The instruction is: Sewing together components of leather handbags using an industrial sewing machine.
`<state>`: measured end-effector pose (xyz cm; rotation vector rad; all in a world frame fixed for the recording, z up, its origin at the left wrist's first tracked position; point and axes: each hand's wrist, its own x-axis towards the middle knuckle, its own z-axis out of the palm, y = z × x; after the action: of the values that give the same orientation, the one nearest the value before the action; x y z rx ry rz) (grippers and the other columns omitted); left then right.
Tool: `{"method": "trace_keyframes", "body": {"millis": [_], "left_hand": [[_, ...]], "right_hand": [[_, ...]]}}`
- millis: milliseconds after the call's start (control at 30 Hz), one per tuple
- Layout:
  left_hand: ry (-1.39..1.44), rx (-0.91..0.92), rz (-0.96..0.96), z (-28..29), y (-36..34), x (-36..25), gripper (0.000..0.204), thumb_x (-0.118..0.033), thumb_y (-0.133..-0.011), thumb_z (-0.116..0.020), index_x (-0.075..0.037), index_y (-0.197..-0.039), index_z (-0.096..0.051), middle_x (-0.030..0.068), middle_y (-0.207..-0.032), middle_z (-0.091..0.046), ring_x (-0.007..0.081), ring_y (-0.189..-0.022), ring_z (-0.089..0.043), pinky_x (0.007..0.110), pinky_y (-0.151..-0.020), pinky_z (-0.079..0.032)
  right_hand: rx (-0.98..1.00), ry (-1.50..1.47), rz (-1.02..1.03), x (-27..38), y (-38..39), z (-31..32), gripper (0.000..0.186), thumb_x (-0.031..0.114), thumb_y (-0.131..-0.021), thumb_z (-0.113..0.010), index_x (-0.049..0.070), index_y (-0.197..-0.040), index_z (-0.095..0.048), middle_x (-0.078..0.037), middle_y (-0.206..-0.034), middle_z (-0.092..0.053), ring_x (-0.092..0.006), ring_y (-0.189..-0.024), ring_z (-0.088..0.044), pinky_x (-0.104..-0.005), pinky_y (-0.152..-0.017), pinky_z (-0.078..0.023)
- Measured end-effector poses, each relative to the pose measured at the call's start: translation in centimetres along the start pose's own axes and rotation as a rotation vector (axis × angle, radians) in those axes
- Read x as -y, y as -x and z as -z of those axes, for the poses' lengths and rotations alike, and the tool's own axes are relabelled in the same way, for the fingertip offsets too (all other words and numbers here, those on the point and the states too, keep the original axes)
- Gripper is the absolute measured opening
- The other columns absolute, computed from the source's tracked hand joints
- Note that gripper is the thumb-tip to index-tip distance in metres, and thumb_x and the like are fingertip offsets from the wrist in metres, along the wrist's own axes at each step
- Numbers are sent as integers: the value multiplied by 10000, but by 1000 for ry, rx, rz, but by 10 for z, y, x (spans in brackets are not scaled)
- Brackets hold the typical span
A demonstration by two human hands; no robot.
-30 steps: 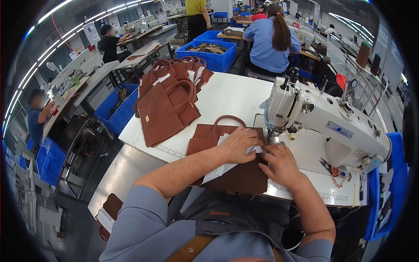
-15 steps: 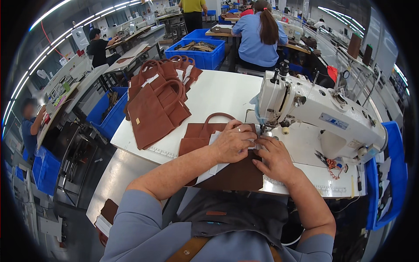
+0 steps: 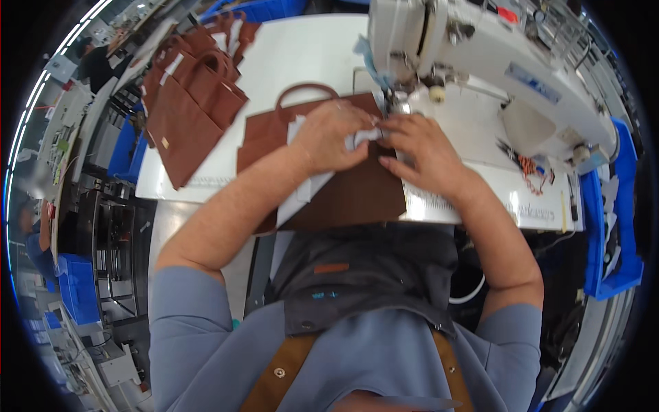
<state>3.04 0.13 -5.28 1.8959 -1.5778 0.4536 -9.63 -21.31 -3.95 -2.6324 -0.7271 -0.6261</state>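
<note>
As my left fingers [image 3: 349, 118] grip white sheeting [image 3: 360, 136] on the brown handbag [image 3: 357, 199], my right fingers [image 3: 406, 126] spread at its edge near the sewing machine [image 3: 487, 48].

Blue nameplate [image 3: 533, 82] on sewing machine [image 3: 480, 58], ruler scale [image 3: 439, 201] on table [image 3: 302, 51], neither clearly legible

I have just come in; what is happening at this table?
A person's left hand and right hand are on a brown bag piece, their fingers close together by a white piece, near the white sewing machine. To the left, more brown bags lie piled on the white table.
</note>
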Motion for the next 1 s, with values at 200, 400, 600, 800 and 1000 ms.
{"method": "trace_keyframes", "body": {"millis": [200, 400, 600, 800, 1000], "left_hand": [[74, 152, 40, 11, -6, -2, 311, -138, -778, -746, -62, -1078, -729, 80, -1188, -716, 285, -1127, -659, 416, -1011, -499], [31, 146, 89, 6, -1, -6, 329, -135, -792, -730, -79, -1116, -715, 62, -1221, -705, 252, -1158, -644, 420, -1060, -456], [-61, 187, 72, -3, -19, 10, 290, -150, -798, -712, -83, -1080, -725, 55, -1214, -710, 232, -1167, -643, 456, -1119, -396], [20, 135, -29, -13, -35, 32, 284, -140, -777, -709, -75, -1051, -740, 81, -1178, -724, 257, -1139, -659, 434, -1099, -425], [136, 191, 0, -15, -42, 39, 312, -121, -761, -704, -48, -1061, -744, 115, -1145, -726, 299, -1086, -682, 391, -983, -540]], "right_hand": [[28, -30, -34, -5, 2, 0, 268, 282, -856, -728, 86, -1039, -723, -76, -1239, -668, -291, -1208, -565, -443, -1005, -426], [26, -33, -39, -6, 2, 0, 269, 281, -855, -729, 87, -1041, -734, -72, -1235, -669, -287, -1216, -563, -439, -1022, -422], [21, 7, -63, -24, -2, 3, 300, 302, -850, -733, 97, -1069, -741, -73, -1270, -666, -293, -1233, -562, -443, -1041, -418], [70, 73, -146, -30, 0, 5, 332, 298, -854, -743, 87, -1109, -740, -108, -1302, -653, -309, -1242, -551, -439, -1037, -427], [0, 114, -154, -23, 1, 4, 321, 326, -857, -737, 97, -1080, -754, -114, -1242, -671, -291, -1128, -601, -417, -1000, -428]]}}
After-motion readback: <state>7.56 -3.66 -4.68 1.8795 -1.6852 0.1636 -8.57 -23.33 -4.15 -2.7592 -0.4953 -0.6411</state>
